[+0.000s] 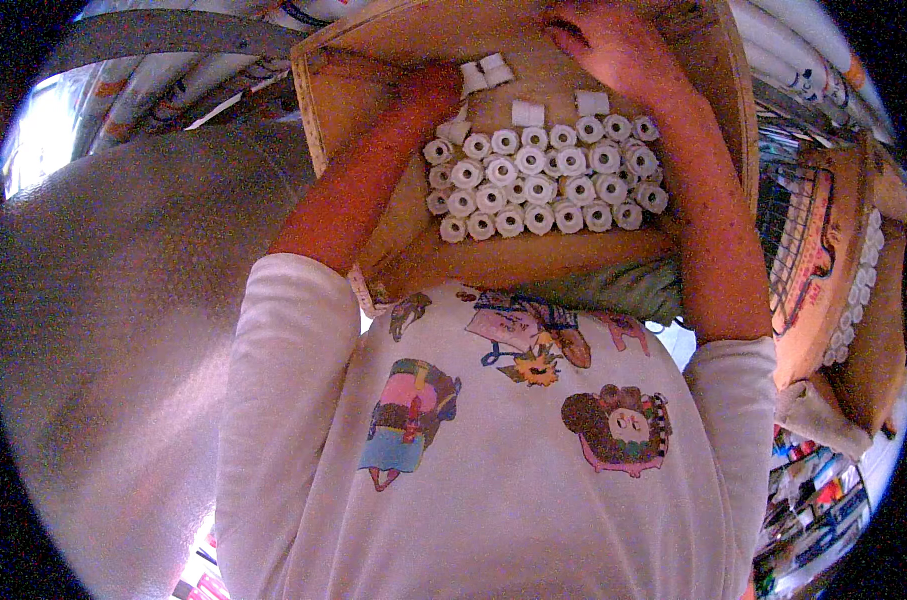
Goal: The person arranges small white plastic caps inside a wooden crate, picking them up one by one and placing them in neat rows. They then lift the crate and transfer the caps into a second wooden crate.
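Note:
A cardboard box (528,251) stands before me, and both my forearms reach into it. On its floor, rows of white plastic fittings (532,160) stand upright with their round holes facing up; they look like pipe fittings with hexagonal collars. Several loose white fittings (528,114) lie on their sides beyond the rows. My left hand (444,86) is in shadow beside a few of these, its fingers too dark to make out. At the far right of the box, my right hand (599,45) has bent fingers near the far wall; what they hold, if anything, is hidden.
To the right stands another open carton (813,300) with a row of white fittings (858,292) in it, beside a wire rack (791,225). White pipes (791,52) lie stacked at the far right and far left. A broad brown surface (138,300) fills the left side.

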The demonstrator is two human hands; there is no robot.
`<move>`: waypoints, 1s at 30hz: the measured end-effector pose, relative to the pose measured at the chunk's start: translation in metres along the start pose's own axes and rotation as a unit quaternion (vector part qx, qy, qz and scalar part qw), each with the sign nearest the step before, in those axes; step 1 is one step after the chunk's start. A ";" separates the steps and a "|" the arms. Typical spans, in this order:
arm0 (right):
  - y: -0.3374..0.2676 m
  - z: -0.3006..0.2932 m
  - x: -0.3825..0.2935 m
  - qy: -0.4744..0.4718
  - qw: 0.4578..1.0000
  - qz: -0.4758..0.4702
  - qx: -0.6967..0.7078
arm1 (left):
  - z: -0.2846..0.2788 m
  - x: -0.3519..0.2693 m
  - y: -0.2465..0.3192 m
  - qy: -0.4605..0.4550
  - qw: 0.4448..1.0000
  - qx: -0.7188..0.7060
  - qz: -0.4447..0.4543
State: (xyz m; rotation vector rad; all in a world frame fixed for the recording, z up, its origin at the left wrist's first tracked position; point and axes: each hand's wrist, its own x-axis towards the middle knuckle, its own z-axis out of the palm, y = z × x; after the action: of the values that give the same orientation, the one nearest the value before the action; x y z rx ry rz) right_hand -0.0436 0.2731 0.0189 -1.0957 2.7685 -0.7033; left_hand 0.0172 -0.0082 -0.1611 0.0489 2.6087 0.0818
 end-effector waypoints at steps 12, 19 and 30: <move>-0.007 -0.004 0.001 -0.028 0.998 0.048 -0.030 | 0.007 -0.009 0.019 -0.017 0.999 -0.010 0.041; -0.005 -0.004 0.002 -0.028 0.998 0.040 -0.031 | 0.017 -0.015 0.024 0.030 0.993 -0.099 0.059; -0.003 0.000 0.003 -0.022 0.999 0.025 -0.035 | 0.027 -0.026 0.042 0.087 0.986 -0.075 0.123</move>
State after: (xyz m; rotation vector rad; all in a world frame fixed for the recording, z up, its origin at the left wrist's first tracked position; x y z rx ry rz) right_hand -0.0443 0.2691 0.0207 -1.0374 2.7910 -0.5738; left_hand 0.0536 0.0334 -0.1684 0.3244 2.7496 0.3863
